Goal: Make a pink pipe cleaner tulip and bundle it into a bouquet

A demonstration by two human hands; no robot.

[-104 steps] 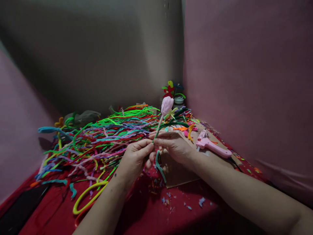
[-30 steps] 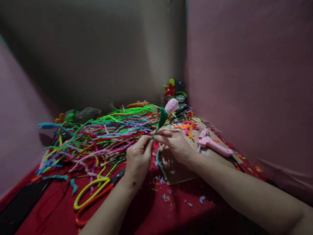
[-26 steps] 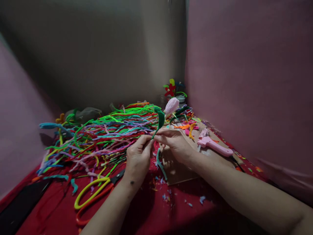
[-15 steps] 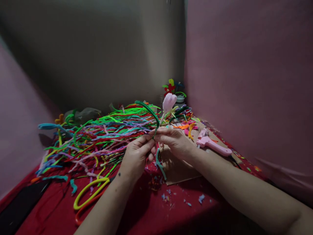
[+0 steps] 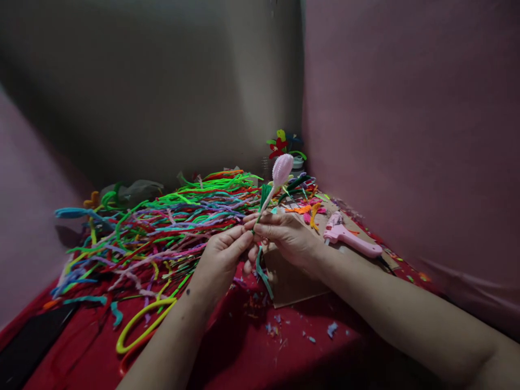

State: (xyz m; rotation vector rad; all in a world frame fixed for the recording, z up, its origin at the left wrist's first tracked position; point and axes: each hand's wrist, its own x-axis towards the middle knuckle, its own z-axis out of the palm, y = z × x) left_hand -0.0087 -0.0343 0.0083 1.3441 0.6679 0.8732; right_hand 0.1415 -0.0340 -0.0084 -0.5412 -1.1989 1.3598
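A pale pink pipe-cleaner flower point(image 5: 282, 170) with a closed, bud-like head stands upright between my hands, leaning slightly right. Dark green pipe cleaner point(image 5: 265, 194) shows as a leaf shape beside its stem. My left hand point(image 5: 228, 250) pinches the lower end of the stem between thumb and forefinger. Just above and touching it, my right hand point(image 5: 281, 233) is closed on the same stem, fingers pressed together. Part of the stem is hidden by the fingers. Below the hands lies a teal pipe-cleaner piece point(image 5: 263, 276) at the edge of the cardboard point(image 5: 298, 284).
Many coloured pipe cleaners point(image 5: 174, 216) are heaped at the left and back. A pink glue gun point(image 5: 351, 239) rests on the right. Yellow-and-orange-handled scissors point(image 5: 132, 327) lie by my left forearm, near a dark flat object point(image 5: 34, 344). Finished flowers point(image 5: 278, 146) stand behind.
The flower has turned between my fingers, and the dark green strip that stuck out to the left now shows as a leaf close against the stem. The view has shifted slightly.
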